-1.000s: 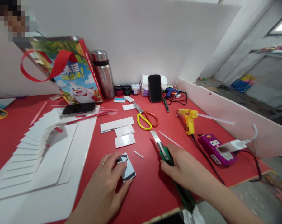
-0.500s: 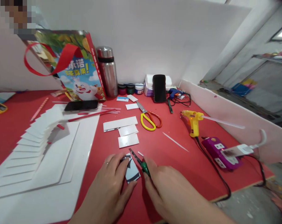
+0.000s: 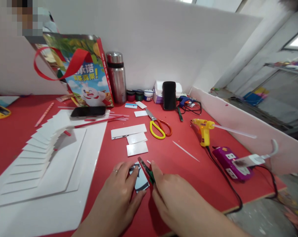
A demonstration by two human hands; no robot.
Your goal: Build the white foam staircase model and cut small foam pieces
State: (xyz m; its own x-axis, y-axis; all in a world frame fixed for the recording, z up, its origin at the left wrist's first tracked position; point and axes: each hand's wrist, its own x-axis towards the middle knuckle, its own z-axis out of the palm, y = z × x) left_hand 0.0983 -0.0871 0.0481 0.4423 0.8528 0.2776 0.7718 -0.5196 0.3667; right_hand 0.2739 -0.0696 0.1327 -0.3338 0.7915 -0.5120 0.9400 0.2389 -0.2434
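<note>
A small light-blue board piece [image 3: 141, 179] with dark curved print lies on the red table at the front. My left hand [image 3: 123, 184] grips it flat against the table, fingers on its left side and thumb at its near corner. My right hand [image 3: 167, 189] is closed around a green craft knife [image 3: 146, 169], its blade pointing away along the piece's right edge. Whether the blade touches the board I cannot tell. Just right of the blade lies a tiny white sliver [image 3: 149, 161]. Beyond my hands are several cut white board pieces [image 3: 137, 149].
Scissors [image 3: 161, 128] lie past the cut pieces. At right are a yellow glue gun [image 3: 203, 129] and a purple power strip [image 3: 231, 163] with cables. Stepped white boards [image 3: 62, 161] stand at left. A phone [image 3: 88, 112], gift bag [image 3: 87, 75] and steel flask [image 3: 116, 79] are behind.
My view has shifted slightly, moving the scene a little. The right forefinger now stretches farther forward along the knife, covering more of its green handle. The left hand keeps its hold on the piece.
</note>
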